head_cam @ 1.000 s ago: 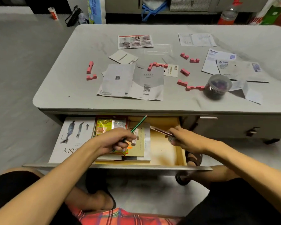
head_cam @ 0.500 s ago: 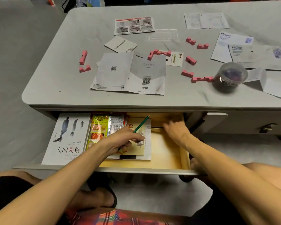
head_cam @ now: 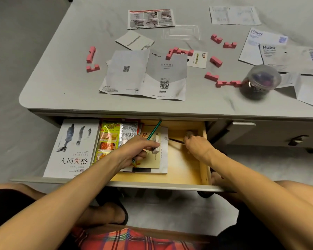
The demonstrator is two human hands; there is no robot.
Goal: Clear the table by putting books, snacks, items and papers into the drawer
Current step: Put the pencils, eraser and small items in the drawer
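The wooden drawer [head_cam: 185, 175] stands pulled out under the grey table [head_cam: 65, 78]. Inside lie a white book [head_cam: 74, 150], snack packets [head_cam: 112, 138] and a yellow booklet [head_cam: 151, 159]. My left hand [head_cam: 139, 148] is over the booklet, shut on a green pencil [head_cam: 154, 129] and a white eraser [head_cam: 156, 144]. My right hand [head_cam: 197, 144] is in the drawer's right part, shut on a dark pen [head_cam: 173, 140] with a clear tip pointing left. On the tabletop lie a folded grey manual [head_cam: 146, 74], several other papers and several pink blocks [head_cam: 179, 52].
A clear round jar [head_cam: 259, 82] with dark contents stands on the table's right side, beside Haier leaflets [head_cam: 266, 44]. A second drawer with a handle [head_cam: 243, 123] is shut at the right. My knees and a sandalled foot [head_cam: 112, 213] are below the drawer front.
My right hand has gone deeper into the drawer's right part with the pen, then drawn back a little. The left hand holds its place over the booklet. The camera has tilted down and closer.
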